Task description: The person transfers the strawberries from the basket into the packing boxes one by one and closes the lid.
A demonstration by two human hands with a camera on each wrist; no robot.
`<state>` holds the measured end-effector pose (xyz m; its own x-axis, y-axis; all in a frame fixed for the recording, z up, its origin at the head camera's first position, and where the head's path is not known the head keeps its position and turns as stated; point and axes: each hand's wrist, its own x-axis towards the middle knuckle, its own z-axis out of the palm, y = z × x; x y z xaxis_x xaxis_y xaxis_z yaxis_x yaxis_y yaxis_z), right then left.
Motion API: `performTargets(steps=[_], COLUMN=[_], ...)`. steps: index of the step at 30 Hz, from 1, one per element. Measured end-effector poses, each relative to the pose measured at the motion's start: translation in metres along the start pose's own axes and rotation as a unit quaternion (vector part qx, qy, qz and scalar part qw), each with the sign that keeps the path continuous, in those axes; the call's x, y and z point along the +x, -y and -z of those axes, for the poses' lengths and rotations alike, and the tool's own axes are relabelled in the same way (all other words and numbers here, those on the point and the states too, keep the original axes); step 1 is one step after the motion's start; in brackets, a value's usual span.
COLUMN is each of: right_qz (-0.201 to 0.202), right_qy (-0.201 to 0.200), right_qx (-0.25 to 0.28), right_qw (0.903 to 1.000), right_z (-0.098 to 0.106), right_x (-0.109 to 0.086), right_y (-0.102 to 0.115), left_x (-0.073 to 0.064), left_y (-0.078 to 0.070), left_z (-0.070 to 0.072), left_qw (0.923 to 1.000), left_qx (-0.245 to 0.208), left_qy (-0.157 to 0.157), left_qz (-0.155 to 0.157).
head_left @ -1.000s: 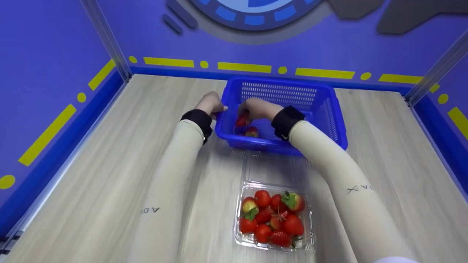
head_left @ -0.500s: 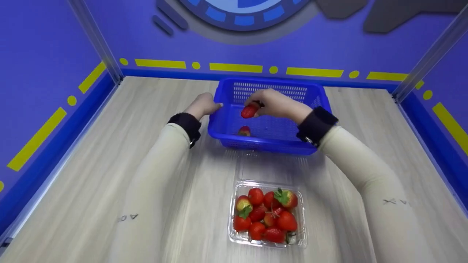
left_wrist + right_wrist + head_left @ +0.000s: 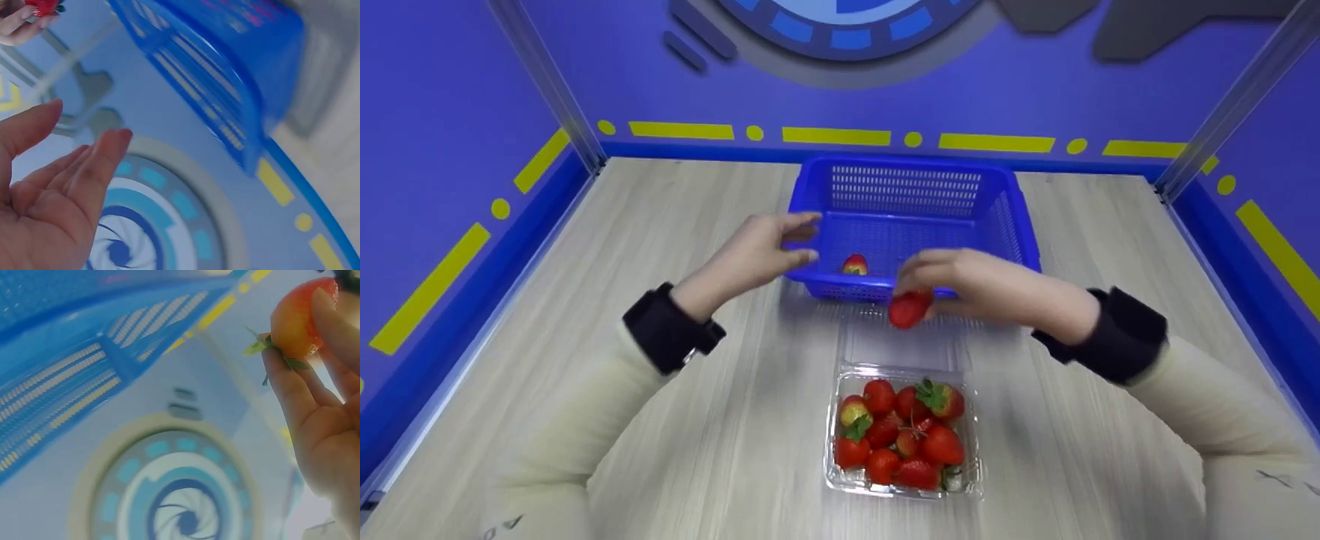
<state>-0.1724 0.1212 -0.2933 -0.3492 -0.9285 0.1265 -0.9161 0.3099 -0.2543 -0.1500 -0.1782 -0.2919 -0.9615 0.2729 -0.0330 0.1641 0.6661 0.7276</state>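
Note:
In the head view my right hand (image 3: 967, 281) pinches a red strawberry (image 3: 909, 309) in front of the blue basket's near rim. The right wrist view shows the strawberry (image 3: 295, 320) between thumb and fingers, its green leaves pointing outward. A dark green bit at that view's top right corner is too cut off to name. My left hand (image 3: 757, 247) holds nothing, thumb and fingers apart, by the left side of the blue plastic basket (image 3: 1020, 217). One strawberry (image 3: 855, 264) lies inside, near the front wall. Closer to me, a clear plastic punnet (image 3: 831, 472) contains several strawberries (image 3: 883, 431).
The punnet's clear lid (image 3: 904, 345) lies folded back towards the basket. All this rests on a wood-grain table (image 3: 720, 420). Blue panels (image 3: 720, 90) with yellow dashes close off the back and both sides.
My right hand has lifted a strawberry out of the basket and brought it nearer, past the front rim. My left hand has let go of the basket's left rim and drawn back, fingers spread.

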Motion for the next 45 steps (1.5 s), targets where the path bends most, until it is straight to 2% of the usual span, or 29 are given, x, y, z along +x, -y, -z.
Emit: performTargets(steps=[4, 9, 14, 18, 23, 28, 35, 41, 45], right_qz=[0.058, 0.098, 0.106, 0.108, 0.121, 0.112, 0.083, 0.065, 0.051], right_qy=[-0.014, -0.025, -0.026, -0.017, -0.018, -0.019, 0.008, 0.055, 0.084], right_qx=[-0.026, -0.07, -0.109, -0.117, -0.129, -0.151, -0.187, -0.204, -0.21], right_qw=[0.9979, 0.9924, 0.9881, 0.9871, 0.9841, 0.9819, 0.9789, 0.9752, 0.9728], right_z=[-0.008, -0.026, -0.044, -0.057, -0.073, -0.088, -0.1, -0.103, -0.104], right_x=[-0.018, -0.036, -0.047, -0.05, -0.048, -0.043, -0.036, -0.028, -0.025], right_y=[0.024, 0.045, 0.06, 0.066, 0.069, 0.072, 0.079, 0.083, 0.085], left_x=[-0.029, -0.052, -0.066, -0.074, -0.074, -0.067, -0.061, -0.057, -0.056], left_y=[-0.004, 0.006, 0.023, 0.036, 0.05, 0.061, 0.069, 0.07, 0.069], left_z=[-0.013, -0.032, -0.048, -0.061, -0.084, -0.107, -0.125, -0.128, -0.128], left_qw=[0.9995, 0.9979, 0.9965, 0.9954, 0.9877, 0.9796, 0.9724, 0.9773, 0.9735], left_qx=[0.005, 0.011, -0.003, -0.039, -0.105, -0.14, -0.17, -0.153, -0.167], left_qy=[0.011, 0.033, 0.063, 0.084, 0.109, 0.12, 0.12, 0.106, 0.113], left_qz=[-0.029, -0.054, -0.056, -0.027, 0.04, 0.079, 0.104, 0.1, 0.108])
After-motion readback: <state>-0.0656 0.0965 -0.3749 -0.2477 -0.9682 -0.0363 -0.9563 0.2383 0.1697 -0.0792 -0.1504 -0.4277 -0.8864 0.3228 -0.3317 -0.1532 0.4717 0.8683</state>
